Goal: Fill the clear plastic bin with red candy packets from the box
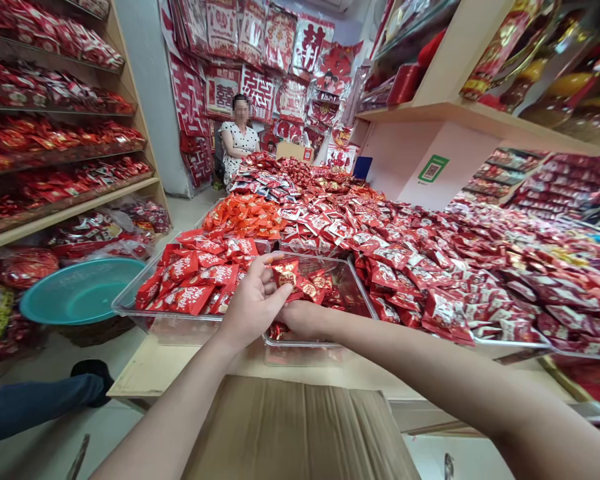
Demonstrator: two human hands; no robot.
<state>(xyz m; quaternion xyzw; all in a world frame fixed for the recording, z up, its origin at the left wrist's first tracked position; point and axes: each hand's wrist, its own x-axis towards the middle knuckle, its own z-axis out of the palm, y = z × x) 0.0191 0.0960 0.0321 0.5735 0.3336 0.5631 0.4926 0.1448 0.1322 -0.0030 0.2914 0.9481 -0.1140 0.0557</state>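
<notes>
My left hand (pixel 253 300) is closed on a small red packet with gold print (pixel 285 272), pinched between thumb and fingers. Just below it, my right hand (pixel 303 319) reaches down into a clear plastic bin (pixel 361 283); its fingers are hidden behind the left thumb and the wrist. Similar red and gold packets (pixel 314 287) lie loosely in that bin. On the left stands another clear bin (pixel 130 301), heaped with larger bright red packets (pixel 190 300) with white lettering.
Heaps of red packets (pixel 410 247) stretch back and right. A cardboard box (pixel 300 427) stands in front of me. At left are a teal basin (pixel 83 287), packed shelves (pixel 63 157) and another person's leg (pixel 40 400). A person in a dotted top (pixel 240 143) sits behind.
</notes>
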